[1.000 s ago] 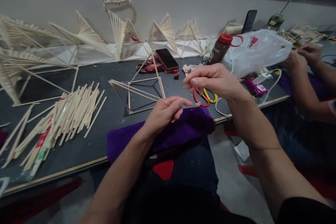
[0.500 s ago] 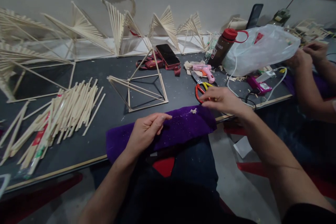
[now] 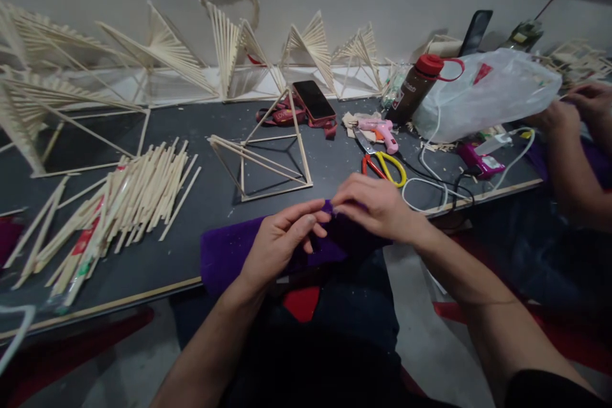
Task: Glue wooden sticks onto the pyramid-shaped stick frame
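Observation:
My left hand (image 3: 287, 236) is over the purple cloth (image 3: 229, 252) at the table's front edge, its fingers apart and nothing visible in them. Close to its right, my right hand (image 3: 375, 207) pinches something too small to make out, just above the cloth. Behind both hands stands a small frame of thin wooden sticks (image 3: 306, 159). Scissors with one red and one yellow handle (image 3: 394, 169) lie beyond my right hand, beside a pink glue gun (image 3: 380, 132).
A pile of loose sticks (image 3: 148, 194) lies at the left. Fan-shaped stick models (image 3: 308, 54) line the wall. Further right are a phone (image 3: 313, 101), a dark bottle (image 3: 411, 92), a plastic bag (image 3: 488, 95), white cables and another person's hands (image 3: 561, 118).
My right hand has moved left, away from the scissors and close to my left hand. The fingers of my left hand have spread. The view has shifted slightly.

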A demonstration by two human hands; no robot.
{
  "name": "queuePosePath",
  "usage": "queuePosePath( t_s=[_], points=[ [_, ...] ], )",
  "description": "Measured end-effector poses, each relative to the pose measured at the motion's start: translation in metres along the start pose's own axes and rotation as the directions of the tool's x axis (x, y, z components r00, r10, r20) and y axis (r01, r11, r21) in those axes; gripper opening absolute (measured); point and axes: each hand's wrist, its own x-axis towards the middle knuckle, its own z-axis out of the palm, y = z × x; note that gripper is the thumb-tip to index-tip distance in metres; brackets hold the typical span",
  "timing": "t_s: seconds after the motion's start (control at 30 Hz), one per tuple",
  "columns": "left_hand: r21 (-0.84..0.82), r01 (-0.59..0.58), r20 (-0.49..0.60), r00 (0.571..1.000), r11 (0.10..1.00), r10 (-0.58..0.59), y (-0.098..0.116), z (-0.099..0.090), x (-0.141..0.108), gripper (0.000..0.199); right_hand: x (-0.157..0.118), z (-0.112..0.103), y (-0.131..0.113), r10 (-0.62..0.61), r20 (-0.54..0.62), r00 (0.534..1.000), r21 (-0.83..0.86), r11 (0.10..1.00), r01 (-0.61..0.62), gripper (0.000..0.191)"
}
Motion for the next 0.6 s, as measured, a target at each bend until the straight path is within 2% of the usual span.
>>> queuePosePath(
  t_s=[0.07, 0.23, 0.33, 0.47, 0.6],
  points=[
    [-0.037, 0.015, 0.034, 0.999, 0.999, -0.014, -0.001, 0.001, -0.001, 0.034, 0.006, 0.012, -0.012, -0.067, 0.018, 0.998, 0.018, 0.998, 0.066, 0.011],
    [-0.08, 0.032, -0.011, 0.999, 0.996, -0.033, -0.006, -0.002, -0.004, 0.021, 0.012, 0.03, -0.016, -0.116, -0.027, 0.993, -0.112, 0.987, 0.112, 0.012],
    [-0.132, 0.032, -0.045, 0.998, 0.991, -0.038, -0.007, -0.004, -0.004, 0.016, 0.016, 0.028, -0.013, -0.106, 0.01, 0.994, 0.006, 0.994, 0.106, 0.013],
    [-0.198, 0.029, -0.152, 0.987, 0.98, -0.059, -0.002, -0.013, -0.003, 0.013, 0.015, 0.018, -0.003, 0.035, 0.047, 0.998, 0.202, 0.978, -0.044, 0.035],
    [-0.084, -0.016, -0.267, 0.964, 0.996, -0.007, 0.005, -0.031, -0.011, 0.012, 0.003, 0.009, 0.019, 0.264, -0.028, 0.964, 0.183, 0.949, -0.255, 0.017]
  ],
)
